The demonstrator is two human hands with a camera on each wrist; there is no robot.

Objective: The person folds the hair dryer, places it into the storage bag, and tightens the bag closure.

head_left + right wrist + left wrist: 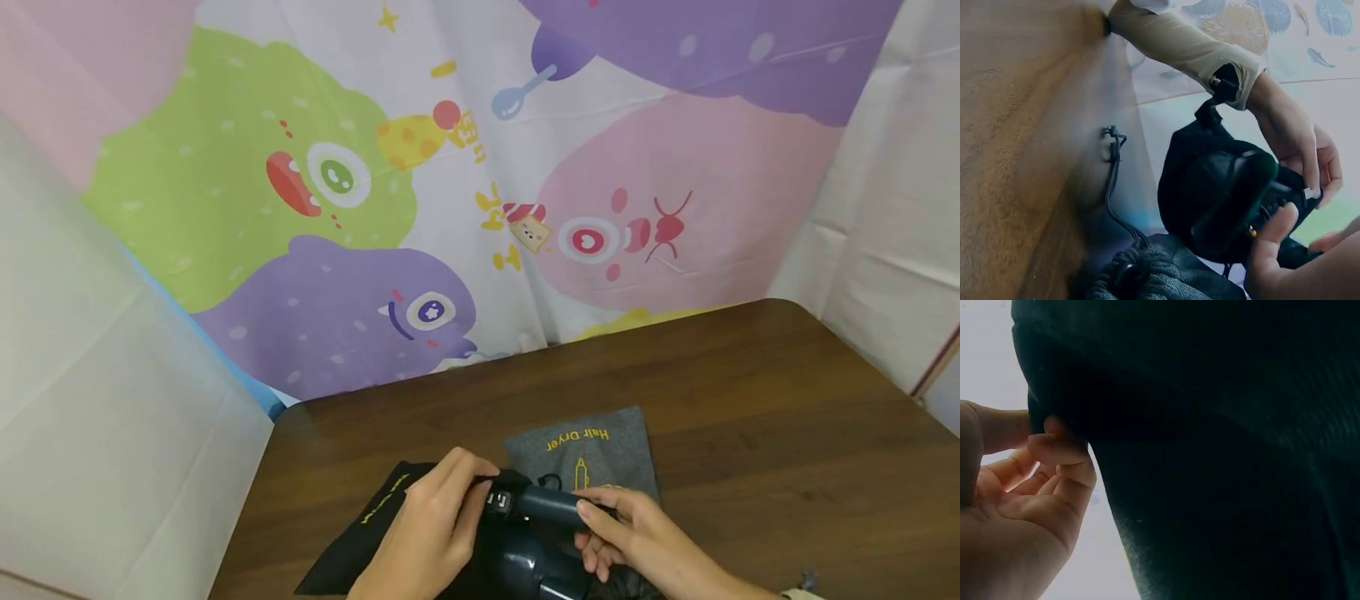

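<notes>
My left hand (431, 533) pinches the mouth edge of a black cloth bag (367, 533) with yellow lettering. In the left wrist view, thumb and fingertips grip the dark cloth (1210, 506) at its rim. A glossy dark-blue hair dryer (551, 506) lies partly within the bag's mouth, its handle with small buttons pointing right. My right hand (633, 529) holds the end of that handle between thumb and fingers. The right wrist view shows the dryer's dark body (1235, 200) in front of the bag, and my left hand (1291, 134) at the bag's rim beyond.
Behind the hands, a grey drawstring pouch (626, 450) printed "Hair Dryer" lies flat on the brown wooden table (750, 417). A dark gathered drawstring bag (1179, 269) with a loose cord (1113, 187) is close by my right wrist. A cartoon-print cloth (450, 208) hangs behind the table.
</notes>
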